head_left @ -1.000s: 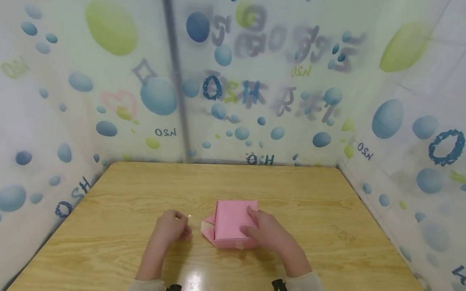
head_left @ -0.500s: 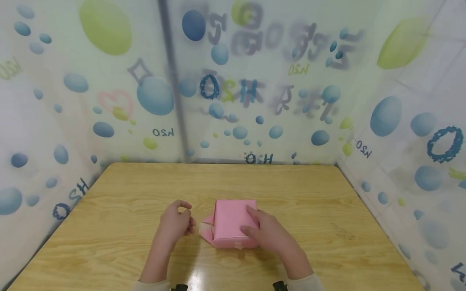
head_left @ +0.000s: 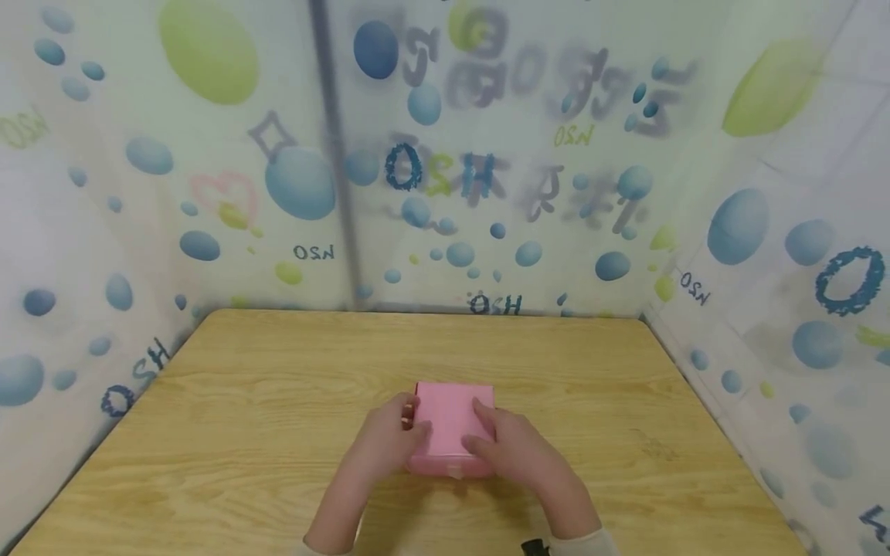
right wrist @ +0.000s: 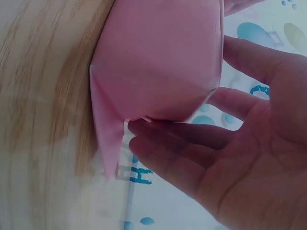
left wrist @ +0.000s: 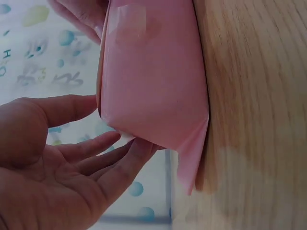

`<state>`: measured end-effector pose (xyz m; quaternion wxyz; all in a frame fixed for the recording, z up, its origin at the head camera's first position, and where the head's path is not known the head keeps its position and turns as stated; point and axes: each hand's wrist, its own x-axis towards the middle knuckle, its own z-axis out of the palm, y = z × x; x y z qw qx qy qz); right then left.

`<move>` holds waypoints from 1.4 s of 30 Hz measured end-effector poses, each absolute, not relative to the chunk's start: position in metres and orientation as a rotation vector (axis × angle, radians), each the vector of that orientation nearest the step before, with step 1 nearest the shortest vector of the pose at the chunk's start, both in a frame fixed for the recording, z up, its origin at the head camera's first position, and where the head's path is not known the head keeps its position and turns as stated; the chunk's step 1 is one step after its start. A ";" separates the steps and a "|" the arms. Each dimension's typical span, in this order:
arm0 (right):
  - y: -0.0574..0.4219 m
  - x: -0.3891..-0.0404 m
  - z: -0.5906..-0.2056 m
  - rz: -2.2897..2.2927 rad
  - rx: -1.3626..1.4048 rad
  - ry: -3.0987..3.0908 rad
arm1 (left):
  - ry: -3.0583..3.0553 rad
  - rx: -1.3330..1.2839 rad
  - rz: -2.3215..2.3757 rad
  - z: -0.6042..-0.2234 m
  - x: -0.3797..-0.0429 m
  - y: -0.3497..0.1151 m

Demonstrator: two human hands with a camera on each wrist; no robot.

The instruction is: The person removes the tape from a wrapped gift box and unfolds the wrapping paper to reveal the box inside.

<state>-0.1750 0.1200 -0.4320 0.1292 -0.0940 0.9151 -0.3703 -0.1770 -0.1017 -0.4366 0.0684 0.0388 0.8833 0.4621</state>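
Observation:
A box wrapped in pink paper (head_left: 452,421) lies on the wooden table between both hands. My left hand (head_left: 388,439) holds its left end, thumb on the top edge and fingertips against the end paper (left wrist: 153,142). Opposite it, my right hand (head_left: 516,446) grips the right end, with thumb and a finger showing on top. An unfolded paper flap (left wrist: 192,160) hangs out low at the left end in the left wrist view. The right wrist view has a similar loose flap (right wrist: 106,139). Clear tape (left wrist: 129,23) sticks to the near side.
The wooden table (head_left: 278,363) reaches back to a pale curtain (head_left: 445,232) printed with coloured bubbles and lettering. Similar printed sheets hang along the left and right sides. A dark wrist strap piece (head_left: 534,547) shows at the right sleeve.
My left hand has moved right from beside the box onto its left end, covering the flap in the head view. The right hand has kept its hold, and the box has barely moved.

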 end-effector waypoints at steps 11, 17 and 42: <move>0.124 -0.177 -0.435 -1.089 -0.313 2.640 | 2.632 0.082 1.370 -0.431 -0.177 -0.102; 0.124 -0.180 -0.436 -1.098 -0.307 2.665 | 2.653 0.104 1.377 -0.429 -0.181 -0.100; 0.126 -0.188 -0.436 -1.123 -0.299 2.670 | 2.696 0.064 1.281 -0.427 -0.191 -0.096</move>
